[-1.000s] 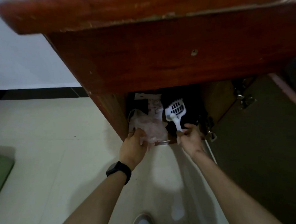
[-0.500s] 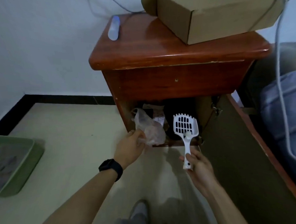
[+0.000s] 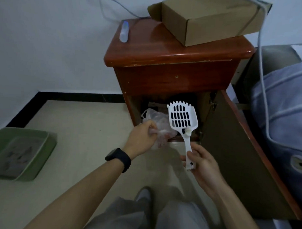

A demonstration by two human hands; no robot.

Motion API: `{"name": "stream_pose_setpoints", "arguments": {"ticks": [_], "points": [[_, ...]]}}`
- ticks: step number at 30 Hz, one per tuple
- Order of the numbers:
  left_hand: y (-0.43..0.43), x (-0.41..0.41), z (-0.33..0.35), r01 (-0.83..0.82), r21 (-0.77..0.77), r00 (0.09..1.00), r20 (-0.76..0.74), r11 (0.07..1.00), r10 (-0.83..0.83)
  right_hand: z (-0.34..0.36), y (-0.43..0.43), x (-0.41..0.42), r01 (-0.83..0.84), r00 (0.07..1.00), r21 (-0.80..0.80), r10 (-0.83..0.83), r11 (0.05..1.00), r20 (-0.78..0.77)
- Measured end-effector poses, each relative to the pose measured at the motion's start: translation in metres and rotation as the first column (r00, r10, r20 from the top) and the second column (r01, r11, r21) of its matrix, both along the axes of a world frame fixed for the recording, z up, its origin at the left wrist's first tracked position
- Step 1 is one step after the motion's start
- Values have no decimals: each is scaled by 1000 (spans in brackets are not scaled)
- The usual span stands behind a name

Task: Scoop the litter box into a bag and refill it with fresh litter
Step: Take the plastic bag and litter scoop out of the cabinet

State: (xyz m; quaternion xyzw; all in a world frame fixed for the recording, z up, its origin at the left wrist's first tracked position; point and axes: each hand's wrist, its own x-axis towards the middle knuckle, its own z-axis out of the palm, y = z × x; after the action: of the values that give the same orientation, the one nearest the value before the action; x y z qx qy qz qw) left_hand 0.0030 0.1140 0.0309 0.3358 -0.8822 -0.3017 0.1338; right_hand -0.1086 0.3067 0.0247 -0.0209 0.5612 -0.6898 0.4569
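Observation:
My right hand [image 3: 202, 164] grips the handle of a white slotted litter scoop [image 3: 182, 119], held upright in front of the open cabinet. My left hand [image 3: 142, 138] grips a crumpled clear plastic bag [image 3: 158, 124] at the cabinet's lower opening. The green litter box [image 3: 23, 151] sits on the floor at the far left, with grey litter inside. Both hands are well to the right of it.
A reddish wooden bedside cabinet [image 3: 175, 55] stands against the wall, its door [image 3: 237, 156] swung open toward me on the right. A cardboard box [image 3: 208, 18] and a small bottle [image 3: 124, 32] lie on top. A bed with blue bedding [image 3: 283, 113] lies right.
Both hands have drawn back out of the cabinet, bringing the scoop and the bag out. My view has risen and pulled away, so the cabinet top and the litter box now show.

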Motion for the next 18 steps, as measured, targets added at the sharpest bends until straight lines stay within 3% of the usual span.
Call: {"name": "stream_pose_setpoints", "arguments": {"ticks": [6, 12, 18], "points": [[-6, 124, -8, -246, -22, 960, 131, 969, 246, -27, -41, 57, -276, 959, 33, 277, 961, -52], [-27, 279, -29, -473, -88, 828, 298, 877, 476, -59, -106, 150, -597, 799, 153, 600, 787, 35], [-30, 382, -106, -655, -76, 689, 348, 752, 636, -122, -166, 220, -689, 702, 343, 705, 638, 99]]}}
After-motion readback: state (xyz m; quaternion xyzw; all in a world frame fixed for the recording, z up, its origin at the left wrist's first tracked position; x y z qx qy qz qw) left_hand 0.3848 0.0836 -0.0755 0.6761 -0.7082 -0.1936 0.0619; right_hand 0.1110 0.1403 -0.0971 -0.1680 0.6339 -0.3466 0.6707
